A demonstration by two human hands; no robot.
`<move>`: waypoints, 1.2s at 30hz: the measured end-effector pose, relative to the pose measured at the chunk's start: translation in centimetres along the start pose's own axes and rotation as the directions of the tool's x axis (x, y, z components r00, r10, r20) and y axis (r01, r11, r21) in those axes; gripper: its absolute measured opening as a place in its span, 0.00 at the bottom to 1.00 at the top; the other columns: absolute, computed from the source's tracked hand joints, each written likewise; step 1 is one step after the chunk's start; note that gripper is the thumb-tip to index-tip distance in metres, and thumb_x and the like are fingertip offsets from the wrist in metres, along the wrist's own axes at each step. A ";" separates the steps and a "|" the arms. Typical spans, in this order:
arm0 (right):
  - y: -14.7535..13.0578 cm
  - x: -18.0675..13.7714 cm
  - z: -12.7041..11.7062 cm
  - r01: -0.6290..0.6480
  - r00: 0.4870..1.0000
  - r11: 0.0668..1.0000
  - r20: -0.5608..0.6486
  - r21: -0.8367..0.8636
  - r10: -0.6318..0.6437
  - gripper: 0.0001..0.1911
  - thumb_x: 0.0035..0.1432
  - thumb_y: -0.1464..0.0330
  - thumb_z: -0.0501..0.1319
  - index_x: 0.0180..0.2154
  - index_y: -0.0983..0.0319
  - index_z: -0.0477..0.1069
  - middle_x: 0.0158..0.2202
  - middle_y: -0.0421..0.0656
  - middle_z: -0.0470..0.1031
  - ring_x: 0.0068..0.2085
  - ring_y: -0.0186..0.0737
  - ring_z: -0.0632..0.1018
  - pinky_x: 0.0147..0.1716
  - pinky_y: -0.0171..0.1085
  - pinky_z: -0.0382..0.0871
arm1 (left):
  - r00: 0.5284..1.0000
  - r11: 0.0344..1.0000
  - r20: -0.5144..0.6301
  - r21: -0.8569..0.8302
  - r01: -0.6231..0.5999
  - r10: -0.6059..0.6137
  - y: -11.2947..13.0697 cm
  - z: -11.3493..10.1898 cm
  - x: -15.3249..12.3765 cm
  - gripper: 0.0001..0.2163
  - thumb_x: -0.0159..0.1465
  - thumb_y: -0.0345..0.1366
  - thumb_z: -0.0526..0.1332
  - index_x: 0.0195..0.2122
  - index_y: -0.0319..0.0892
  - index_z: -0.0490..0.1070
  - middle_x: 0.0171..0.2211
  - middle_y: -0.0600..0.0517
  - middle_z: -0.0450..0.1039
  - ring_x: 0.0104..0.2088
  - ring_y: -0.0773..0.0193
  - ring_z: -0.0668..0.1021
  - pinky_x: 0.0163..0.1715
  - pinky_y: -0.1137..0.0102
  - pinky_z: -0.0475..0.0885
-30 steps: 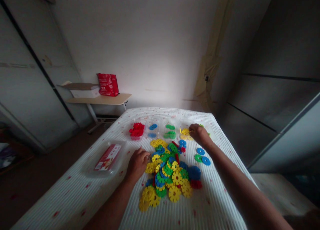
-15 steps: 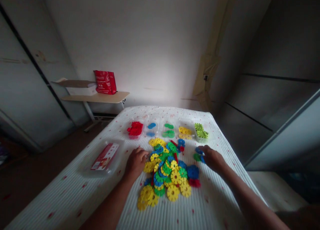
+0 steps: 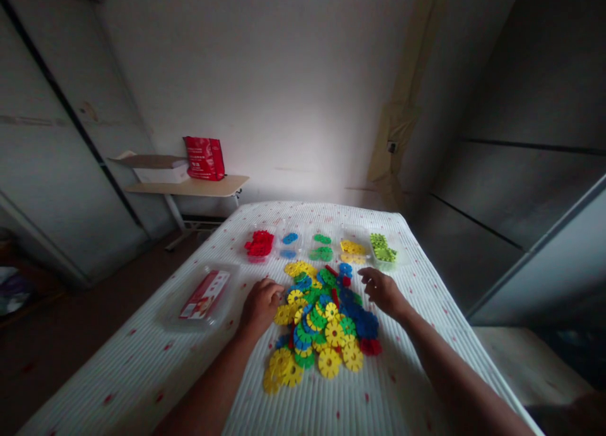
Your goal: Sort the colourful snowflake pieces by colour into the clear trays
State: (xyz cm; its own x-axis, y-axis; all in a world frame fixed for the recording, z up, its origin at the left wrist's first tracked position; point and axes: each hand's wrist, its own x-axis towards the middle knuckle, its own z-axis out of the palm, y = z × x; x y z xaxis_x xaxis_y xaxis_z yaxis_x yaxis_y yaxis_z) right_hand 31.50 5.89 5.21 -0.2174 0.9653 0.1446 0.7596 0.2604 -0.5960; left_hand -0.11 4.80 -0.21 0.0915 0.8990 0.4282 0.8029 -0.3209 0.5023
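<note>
Notched discs (image 3: 318,323) heaped | left hand (image 3: 259,305): fingers curled alongside, grip unclear | right hand (image 3: 383,291): fingers loosely parted nearby

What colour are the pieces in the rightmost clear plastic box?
The pieces are light green; head view.

Two hands (image 3: 259,305), five tubs (image 3: 386,265), one labelled container (image 3: 203,296), one disc heap (image 3: 322,325), one bag (image 3: 204,159), one side table (image 3: 215,186)

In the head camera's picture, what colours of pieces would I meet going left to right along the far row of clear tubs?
Red pieces, blue pieces, green pieces, yellow pieces, lime-green pieces.
</note>
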 end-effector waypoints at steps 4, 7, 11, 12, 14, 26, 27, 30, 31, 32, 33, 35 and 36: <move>1.6 -0.7 -0.7 -0.011 0.998 0.987 -0.069 -0.162 0.000 0.16 0.45 0.77 0.49 0.33 0.63 0.73 0.34 0.45 0.76 0.36 0.38 0.76 0.37 0.35 0.69 | 1.000 0.999 -0.014 -0.032 0.010 -0.010 0.2 -0.2 0.0 0.12 0.54 0.24 0.51 0.30 0.42 0.73 0.33 0.51 0.72 0.39 0.63 0.72 0.45 0.66 0.67; 3.5 -1.6 -0.6 -0.010 0.995 0.980 -0.095 -0.201 -0.009 0.15 0.48 0.72 0.49 0.31 0.62 0.73 0.34 0.45 0.76 0.36 0.40 0.76 0.38 0.37 0.68 | 1.000 0.997 -0.018 -0.078 0.020 -0.022 0.6 -0.7 -0.2 0.12 0.54 0.24 0.51 0.31 0.42 0.73 0.33 0.51 0.72 0.38 0.63 0.72 0.43 0.66 0.68; 4.8 -2.2 0.2 0.035 0.987 0.990 -0.152 -0.140 -0.056 0.16 0.51 0.68 0.47 0.32 0.61 0.73 0.34 0.44 0.75 0.37 0.40 0.76 0.39 0.37 0.68 | 0.997 0.989 -0.003 -0.130 -0.075 0.076 2.5 -2.1 -0.8 0.08 0.56 0.29 0.54 0.32 0.42 0.73 0.33 0.51 0.73 0.38 0.63 0.73 0.41 0.68 0.67; 4.9 -2.1 0.4 0.029 0.986 0.989 -0.160 -0.144 -0.052 0.16 0.51 0.68 0.47 0.32 0.61 0.73 0.34 0.44 0.75 0.37 0.40 0.76 0.39 0.37 0.68 | 0.994 0.986 0.015 -0.134 -0.104 0.107 3.2 -2.5 -0.9 0.07 0.56 0.30 0.55 0.30 0.42 0.73 0.31 0.51 0.72 0.37 0.64 0.73 0.40 0.68 0.67; 4.9 -2.1 0.8 0.004 0.985 0.984 -0.167 -0.181 -0.035 0.15 0.52 0.68 0.47 0.32 0.61 0.72 0.35 0.45 0.74 0.36 0.40 0.75 0.39 0.37 0.68 | 0.984 0.978 0.066 -0.135 -0.157 0.167 4.6 -3.1 -1.2 0.05 0.55 0.33 0.57 0.27 0.42 0.72 0.29 0.51 0.72 0.35 0.63 0.72 0.39 0.68 0.66; 4.9 -2.0 1.1 -0.011 0.990 0.966 -0.141 -0.259 -0.026 0.16 0.56 0.68 0.46 0.33 0.61 0.71 0.36 0.46 0.73 0.38 0.39 0.75 0.38 0.35 0.67 | 0.964 0.977 0.176 0.044 -0.210 0.199 7.3 -1.4 -2.2 0.17 0.49 0.39 0.64 0.42 0.46 0.70 0.39 0.49 0.69 0.43 0.56 0.69 0.44 0.61 0.64; 4.8 -2.0 1.1 -0.011 0.989 0.967 -0.142 -0.255 -0.026 0.16 0.56 0.67 0.46 0.34 0.61 0.71 0.37 0.46 0.73 0.38 0.39 0.75 0.38 0.35 0.67 | 0.971 0.983 0.160 0.020 -0.183 0.178 7.2 -1.2 -2.1 0.16 0.50 0.36 0.63 0.41 0.45 0.70 0.39 0.49 0.70 0.43 0.57 0.69 0.44 0.61 0.64; 4.9 -2.0 1.2 0.002 0.988 0.971 -0.149 -0.239 -0.038 0.16 0.56 0.67 0.46 0.34 0.61 0.71 0.37 0.46 0.73 0.37 0.39 0.75 0.38 0.36 0.67 | 0.991 0.993 0.093 -0.075 -0.092 0.099 6.4 -0.8 -2.0 0.15 0.53 0.29 0.59 0.42 0.44 0.69 0.40 0.49 0.71 0.44 0.60 0.71 0.46 0.64 0.66; 5.0 -2.0 1.2 0.007 0.988 0.973 -0.151 -0.232 -0.043 0.16 0.56 0.67 0.46 0.34 0.61 0.71 0.37 0.46 0.73 0.37 0.39 0.75 0.38 0.36 0.67 | 0.995 0.993 0.072 -0.101 -0.064 0.072 6.1 -0.7 -2.0 0.15 0.54 0.27 0.57 0.43 0.44 0.68 0.41 0.49 0.71 0.44 0.60 0.71 0.46 0.64 0.66; 5.1 -2.0 1.2 0.011 0.987 0.974 -0.154 -0.227 -0.046 0.17 0.55 0.66 0.45 0.34 0.61 0.72 0.37 0.46 0.73 0.37 0.39 0.75 0.38 0.36 0.67 | 0.997 0.991 0.056 -0.125 -0.040 0.047 5.9 -0.6 -2.0 0.15 0.54 0.27 0.55 0.43 0.44 0.68 0.41 0.49 0.72 0.44 0.61 0.71 0.47 0.64 0.67; 5.2 -1.9 1.3 0.013 0.986 0.975 -0.157 -0.221 -0.048 0.17 0.55 0.66 0.45 0.34 0.62 0.72 0.36 0.46 0.73 0.37 0.39 0.75 0.38 0.36 0.67 | 0.999 0.989 0.047 -0.146 -0.019 0.026 5.6 -0.5 -2.0 0.15 0.55 0.26 0.55 0.44 0.44 0.69 0.42 0.50 0.72 0.44 0.61 0.72 0.47 0.64 0.67; 5.4 -1.9 1.3 0.020 0.984 0.978 -0.171 -0.206 -0.056 0.17 0.54 0.65 0.46 0.33 0.62 0.72 0.36 0.46 0.74 0.36 0.40 0.75 0.37 0.36 0.68 | 0.999 0.982 0.047 -0.188 0.012 -0.003 5.3 -0.3 -2.0 0.15 0.56 0.27 0.54 0.44 0.44 0.70 0.42 0.50 0.73 0.44 0.62 0.73 0.47 0.64 0.67; 5.5 -1.8 1.3 0.029 0.982 0.980 -0.178 -0.196 -0.065 0.17 0.54 0.65 0.46 0.33 0.62 0.72 0.35 0.46 0.74 0.36 0.40 0.75 0.37 0.36 0.68 | 0.999 0.977 0.049 -0.210 0.025 -0.015 5.1 -0.3 -2.0 0.15 0.57 0.28 0.54 0.44 0.44 0.70 0.43 0.49 0.73 0.44 0.62 0.73 0.48 0.64 0.67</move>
State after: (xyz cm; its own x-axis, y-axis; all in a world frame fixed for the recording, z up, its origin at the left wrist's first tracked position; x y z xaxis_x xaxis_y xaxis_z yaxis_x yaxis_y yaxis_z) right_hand 35.31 5.52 0.64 -0.1536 0.9346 0.3209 0.8585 0.2871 -0.4250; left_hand 3.66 1.28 1.69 0.1080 0.9171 0.3837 0.6632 -0.3540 0.6594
